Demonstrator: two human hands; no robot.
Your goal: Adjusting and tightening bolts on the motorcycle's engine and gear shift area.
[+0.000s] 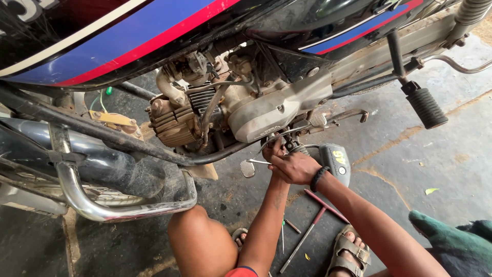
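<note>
Head view, looking down at a motorcycle engine [266, 110] beneath a black tank with blue and red stripes [154, 36]. Both hands meet under the engine case, beside the footrest [319, 121]. The right hand [299, 167] lies on top, fingers curled closed over something hidden beneath them (what it grips cannot be told); a dark band [319, 178] circles its wrist. The left hand [273, 151] is largely covered by the right, its fingers reaching up to the underside of the engine; its grip cannot be told. A thin metal rod [259, 161] projects leftward from the hands toward the pedal [247, 168]. Long tools [307, 233] lie on the floor between the sandalled feet [348, 251].
</note>
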